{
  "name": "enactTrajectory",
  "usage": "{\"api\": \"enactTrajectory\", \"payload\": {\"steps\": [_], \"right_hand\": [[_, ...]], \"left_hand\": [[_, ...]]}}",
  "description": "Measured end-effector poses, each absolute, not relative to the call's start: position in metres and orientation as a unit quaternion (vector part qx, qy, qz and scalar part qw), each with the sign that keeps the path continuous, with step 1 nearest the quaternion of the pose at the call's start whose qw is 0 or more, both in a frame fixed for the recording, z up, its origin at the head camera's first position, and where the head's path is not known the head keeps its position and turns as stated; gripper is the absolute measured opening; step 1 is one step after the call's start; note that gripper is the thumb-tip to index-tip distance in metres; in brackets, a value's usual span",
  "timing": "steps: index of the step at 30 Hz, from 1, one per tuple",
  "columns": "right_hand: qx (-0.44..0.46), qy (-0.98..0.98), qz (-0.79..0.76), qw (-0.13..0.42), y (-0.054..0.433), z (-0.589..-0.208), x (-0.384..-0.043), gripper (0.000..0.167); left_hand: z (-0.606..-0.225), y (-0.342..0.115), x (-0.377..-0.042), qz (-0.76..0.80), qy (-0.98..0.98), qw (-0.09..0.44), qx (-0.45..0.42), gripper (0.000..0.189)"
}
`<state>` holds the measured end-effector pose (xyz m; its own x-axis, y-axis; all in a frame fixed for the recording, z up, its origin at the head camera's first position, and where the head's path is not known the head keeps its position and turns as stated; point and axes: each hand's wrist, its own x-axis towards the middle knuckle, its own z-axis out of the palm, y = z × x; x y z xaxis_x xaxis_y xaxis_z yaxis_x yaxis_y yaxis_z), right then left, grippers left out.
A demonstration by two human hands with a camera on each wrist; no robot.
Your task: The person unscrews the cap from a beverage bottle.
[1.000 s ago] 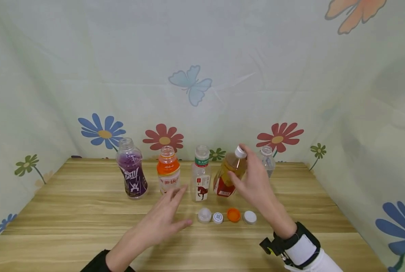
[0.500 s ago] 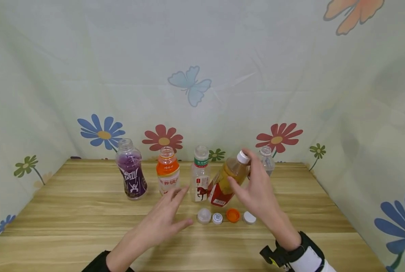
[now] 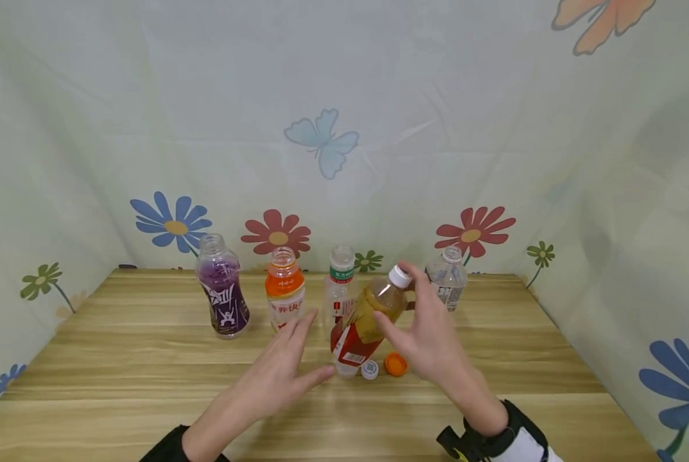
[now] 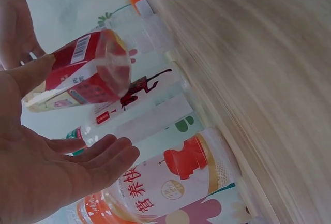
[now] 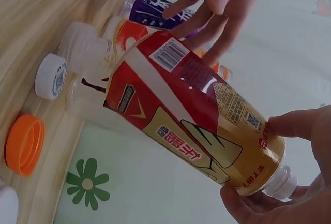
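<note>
My right hand (image 3: 427, 330) grips a capped bottle (image 3: 364, 330) by its upper part, fingers near the white cap. The bottle has a red and yellow label and hangs tilted, its base pointing down and left. Nearest to that base is my left hand (image 3: 277, 369), fingers spread and holding nothing. In the left wrist view, the left thumb (image 4: 36, 74) overlaps the red label; I cannot tell whether it touches. The right wrist view shows the bottle's label (image 5: 178, 110) from the side, with right-hand fingers around its neck end.
Uncapped bottles stand along the table's back: purple (image 3: 224, 295), orange and white (image 3: 285, 289), green-necked clear (image 3: 338, 289), and clear (image 3: 449, 282). In front lie an orange cap (image 3: 395, 364), a small white cap (image 3: 370, 369) and a translucent cap (image 3: 347, 370), partly covered by the held bottle.
My right hand has carried the bottle left and nearer, tilting it further, so it now overlaps the green-necked bottle. The clear bottle at right shows more fully. My left hand has barely moved.
</note>
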<state>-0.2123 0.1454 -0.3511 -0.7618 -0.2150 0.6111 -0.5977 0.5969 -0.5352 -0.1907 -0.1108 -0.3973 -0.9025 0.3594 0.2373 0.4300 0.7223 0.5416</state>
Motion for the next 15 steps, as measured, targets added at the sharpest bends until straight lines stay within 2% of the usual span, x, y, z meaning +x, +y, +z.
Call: {"api": "enactTrajectory", "payload": {"steps": [6, 15], "right_hand": [[0.249, -0.848, 0.408, 0.230, 0.138, -0.354, -0.208, 0.086], [0.264, -0.836, 0.426, 0.223, 0.127, -0.359, -0.202, 0.085]], "left_hand": [[-0.396, -0.109, -0.190, -0.317, -0.924, 0.046, -0.211, 0.096], [-0.399, -0.108, -0.192, -0.328, -0.913, 0.060, -0.235, 0.093]]}}
